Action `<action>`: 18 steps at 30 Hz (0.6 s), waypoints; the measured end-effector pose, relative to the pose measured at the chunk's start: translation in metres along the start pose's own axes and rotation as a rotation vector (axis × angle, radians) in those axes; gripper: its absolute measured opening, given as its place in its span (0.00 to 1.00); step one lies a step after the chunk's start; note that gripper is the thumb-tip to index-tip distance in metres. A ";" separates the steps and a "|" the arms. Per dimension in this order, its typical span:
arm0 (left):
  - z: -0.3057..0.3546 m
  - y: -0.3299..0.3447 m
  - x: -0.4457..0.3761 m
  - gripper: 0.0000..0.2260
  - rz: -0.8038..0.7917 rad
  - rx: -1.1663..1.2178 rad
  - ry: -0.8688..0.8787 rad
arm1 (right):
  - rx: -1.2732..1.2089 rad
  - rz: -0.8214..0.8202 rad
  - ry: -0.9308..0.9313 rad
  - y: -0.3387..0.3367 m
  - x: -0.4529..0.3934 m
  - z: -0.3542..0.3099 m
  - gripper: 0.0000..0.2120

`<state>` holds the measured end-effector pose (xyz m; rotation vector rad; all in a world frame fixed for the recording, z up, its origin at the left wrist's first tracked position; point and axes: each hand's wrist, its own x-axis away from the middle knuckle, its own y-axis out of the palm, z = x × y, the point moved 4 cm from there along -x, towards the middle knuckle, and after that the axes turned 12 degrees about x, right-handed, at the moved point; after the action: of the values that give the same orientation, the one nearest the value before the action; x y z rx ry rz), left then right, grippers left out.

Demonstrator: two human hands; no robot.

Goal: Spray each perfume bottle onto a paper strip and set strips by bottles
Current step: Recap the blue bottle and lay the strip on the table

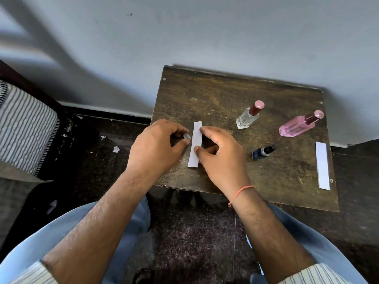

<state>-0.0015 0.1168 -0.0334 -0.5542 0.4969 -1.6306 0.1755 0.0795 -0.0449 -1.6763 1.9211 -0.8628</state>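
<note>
On strip (195, 144): R hand (222, 158) pinching.

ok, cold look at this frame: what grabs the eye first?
The two hands at the table's near-left edge: the right hand pinches a white paper strip, while the left hand holds a small grey cap-like piece beside it. Next, the pink bottle and clear bottle with dark red caps at the table's far right, with a small dark blue bottle nearer.

Left hand (155, 144) pinches with curled fingers; right hand (222, 152) pinches too.
</note>
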 end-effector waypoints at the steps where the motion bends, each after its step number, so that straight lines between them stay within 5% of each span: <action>1: -0.001 -0.001 0.000 0.06 0.005 -0.001 -0.004 | 0.020 0.004 -0.004 0.000 0.000 -0.001 0.22; 18: -0.001 -0.007 -0.001 0.05 0.041 0.008 -0.014 | 0.138 -0.024 -0.039 0.006 -0.005 -0.010 0.29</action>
<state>-0.0075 0.1189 -0.0297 -0.5462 0.4882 -1.5880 0.1651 0.0860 -0.0419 -1.6257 1.7767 -0.9426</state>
